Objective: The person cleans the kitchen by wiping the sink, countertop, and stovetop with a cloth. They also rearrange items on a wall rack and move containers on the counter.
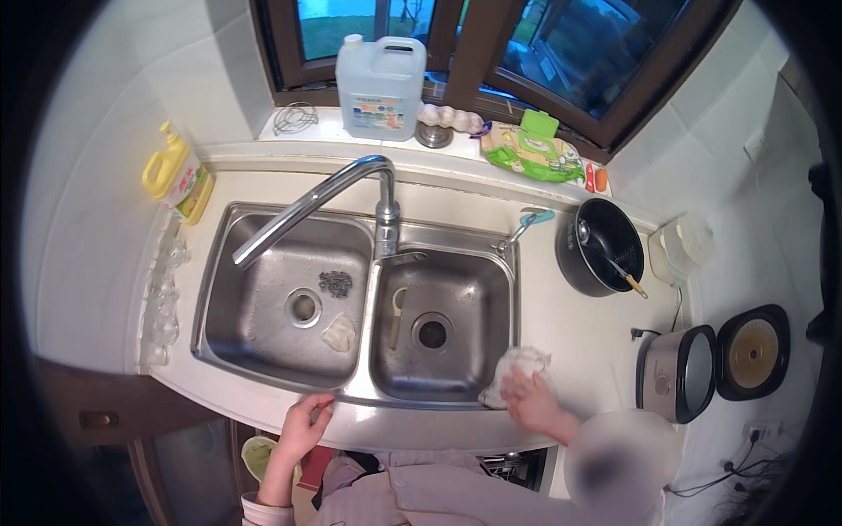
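Note:
My right hand (531,405) presses down on a crumpled white cloth (526,361) at the right front corner of the steel double sink (377,368). Its fingers are slightly blurred over the cloth. My left hand (304,427) hovers by the counter's front edge, below the left basin, loosely bent with nothing visible in it. In the left basin lie a dark wire scourer (335,283) and a pale wet rag or sponge (338,334) beside the drain. A long pale tool (395,317) lies along the left wall of the right basin.
A chrome faucet (307,206) arches over the left basin. On the right counter stand a black pot (574,263) with a utensil in it and an open rice cooker (667,377). A yellow soap bottle (180,180), clear jug (380,96) and wipes pack (531,158) stand behind.

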Demonstrator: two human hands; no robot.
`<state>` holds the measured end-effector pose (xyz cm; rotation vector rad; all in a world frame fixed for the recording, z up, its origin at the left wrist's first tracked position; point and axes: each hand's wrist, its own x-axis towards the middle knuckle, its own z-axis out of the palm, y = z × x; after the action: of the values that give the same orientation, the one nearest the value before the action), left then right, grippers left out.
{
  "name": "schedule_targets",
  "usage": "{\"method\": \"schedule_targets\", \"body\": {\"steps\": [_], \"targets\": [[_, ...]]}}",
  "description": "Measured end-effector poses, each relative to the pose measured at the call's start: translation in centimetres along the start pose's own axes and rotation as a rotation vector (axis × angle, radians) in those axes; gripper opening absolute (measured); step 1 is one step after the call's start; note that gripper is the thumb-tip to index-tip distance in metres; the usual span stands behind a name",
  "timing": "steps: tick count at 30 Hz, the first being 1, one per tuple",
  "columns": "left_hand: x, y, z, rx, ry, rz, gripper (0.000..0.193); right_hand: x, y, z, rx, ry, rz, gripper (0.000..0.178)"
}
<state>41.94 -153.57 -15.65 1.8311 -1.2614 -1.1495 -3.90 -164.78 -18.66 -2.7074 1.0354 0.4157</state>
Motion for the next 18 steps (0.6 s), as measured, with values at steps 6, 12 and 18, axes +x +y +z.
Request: {"method": "schedule_targets", "body": {"steps": [6, 12, 18], "targets": [[-1.6, -0.6, -0.7, 0.098, 0.021, 0.104, 0.025, 0.1, -2.5, 1.3, 0.616, -0.150, 0.141, 0.034], [-5.5, -0.8, -2.5, 0.067, 0.054, 0.023, 0.029, 7.5, -6.6, 0.9, 0.809, -0.380, 0.191, 0.039], [-7.6, -4.7, -7.2, -0.025, 0.187, -0.015, 0.026, 16.3, -13.6, -4.2, 0.783, -0.483, -0.188, 0.047]]}}
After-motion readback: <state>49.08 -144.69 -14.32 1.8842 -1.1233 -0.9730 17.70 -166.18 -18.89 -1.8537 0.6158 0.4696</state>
